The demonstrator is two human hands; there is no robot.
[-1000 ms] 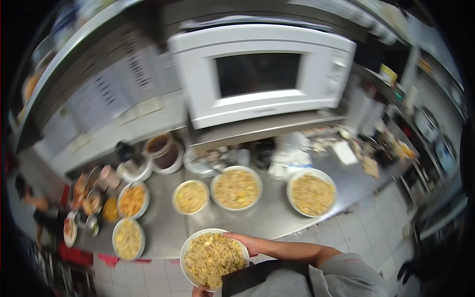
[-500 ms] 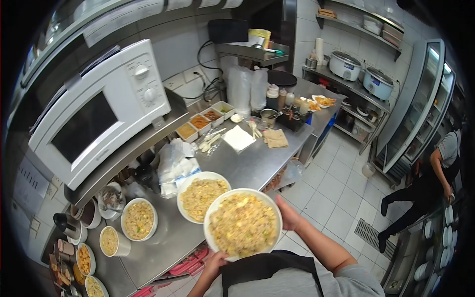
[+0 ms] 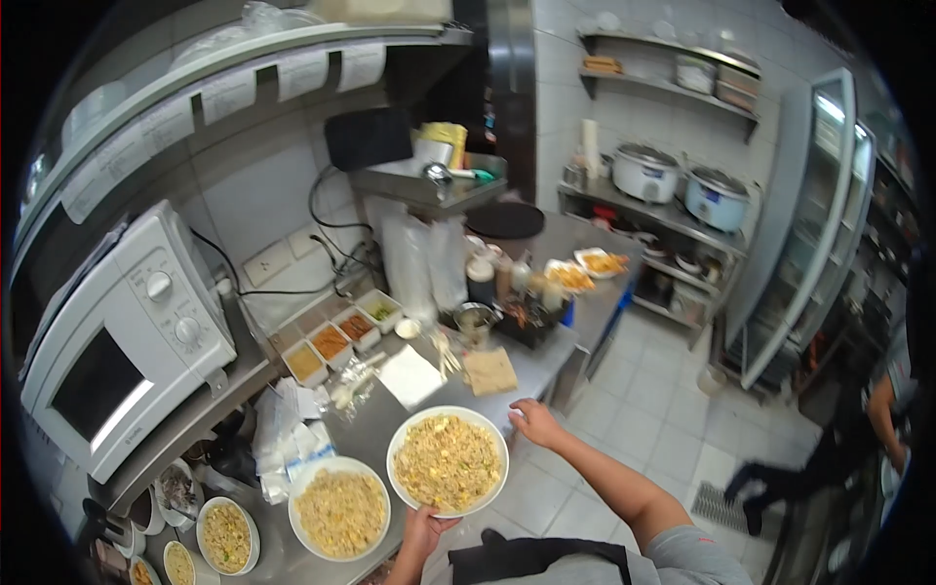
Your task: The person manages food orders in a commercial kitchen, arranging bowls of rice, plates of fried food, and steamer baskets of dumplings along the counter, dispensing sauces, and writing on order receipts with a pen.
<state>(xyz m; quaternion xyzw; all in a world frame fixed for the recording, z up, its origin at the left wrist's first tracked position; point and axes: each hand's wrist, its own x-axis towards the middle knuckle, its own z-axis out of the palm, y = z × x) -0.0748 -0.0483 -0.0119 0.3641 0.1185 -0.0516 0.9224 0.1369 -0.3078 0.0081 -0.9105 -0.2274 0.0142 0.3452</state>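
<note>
A white bowl of fried rice (image 3: pixel 448 461) with bits of egg is at the front edge of the steel counter. My left hand (image 3: pixel 429 531) grips its near rim. Just right of the bowl, my right hand (image 3: pixel 534 424) is apart from it, fingers loosely spread and holding nothing. A second bowl of fried rice (image 3: pixel 339 509) stands on the counter to the left, close beside the first. Beyond the held bowl lie a stack of white paper (image 3: pixel 411 376) and brown napkins (image 3: pixel 490 371).
A microwave (image 3: pixel 127 341) sits on a raised shelf at left, with more rice bowls (image 3: pixel 228 536) below. Small tubs of condiments (image 3: pixel 331 341) line the wall. Plates of fried food (image 3: pixel 568 276) stand farther back. Another person (image 3: pixel 829 439) is at the right, near a glass-door fridge (image 3: pixel 790 234).
The bowl has moved forward to the counter's edge, beside the other bowl. My right hand has come off its rim. The camera view has turned to the right.
</note>
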